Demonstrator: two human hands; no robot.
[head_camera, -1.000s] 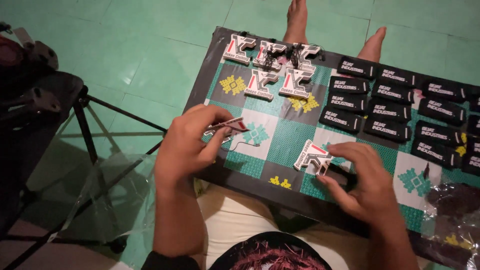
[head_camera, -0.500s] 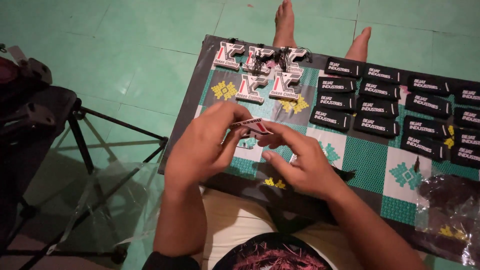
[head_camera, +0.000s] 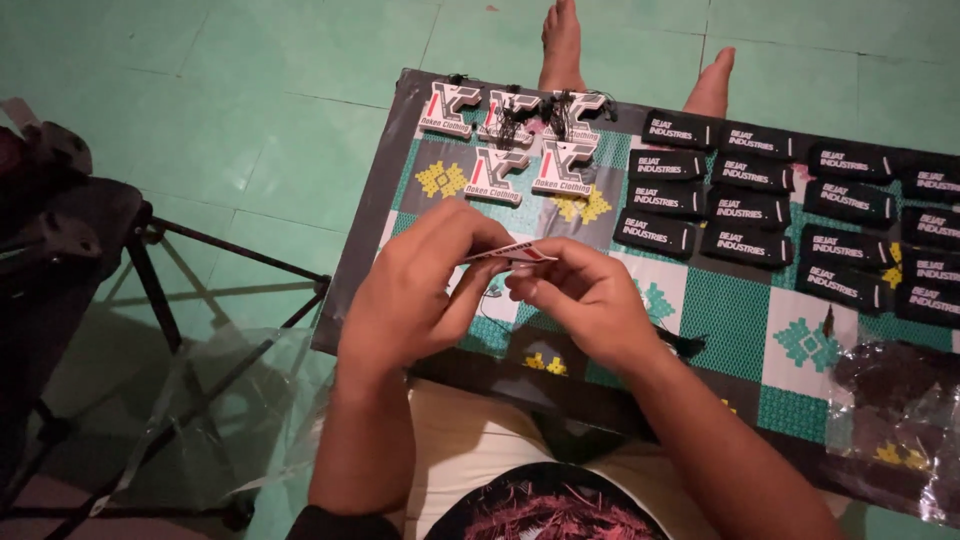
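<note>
White-and-red tag: a small flat card tag (head_camera: 510, 253), seen nearly edge-on, held level between both hands above the near middle of the bench, over the patterned cloth.
Left hand: the left hand (head_camera: 415, 290) is curled, thumb and fingers closed on the tag's left end; knuckles face the camera.
Right hand: the right hand (head_camera: 585, 295) pinches the tag's right end with thumb and forefinger, the other fingers folded under; whether it also holds a string I cannot tell.
Black thread: a dark tuft of thread (head_camera: 690, 346) lies on the cloth just beside the right wrist.
Bench: a low dark-edged bench (head_camera: 365, 230) covered by a cloth of green, white and grey squares with yellow motifs; it sits across the person's lap.
Finished tags: five white, shaped card tags (head_camera: 520, 135) with black strings lie in two rows at the far left of the bench, well apart from the hands.
Black labels: many black rectangular labels (head_camera: 760, 195) with white print lie in rows over the far right half of the bench.
Plastic bag: a clear plastic bag (head_camera: 895, 420) with dark contents rests at the near right corner.
Feet: two bare feet (head_camera: 640, 60) show on the green tiled floor (head_camera: 250, 90) beyond the far edge of the bench.
Stand: a black folding stand (head_camera: 120, 300) with something dark on top is on the left, clear plastic sheeting (head_camera: 215, 400) draped near its legs.
</note>
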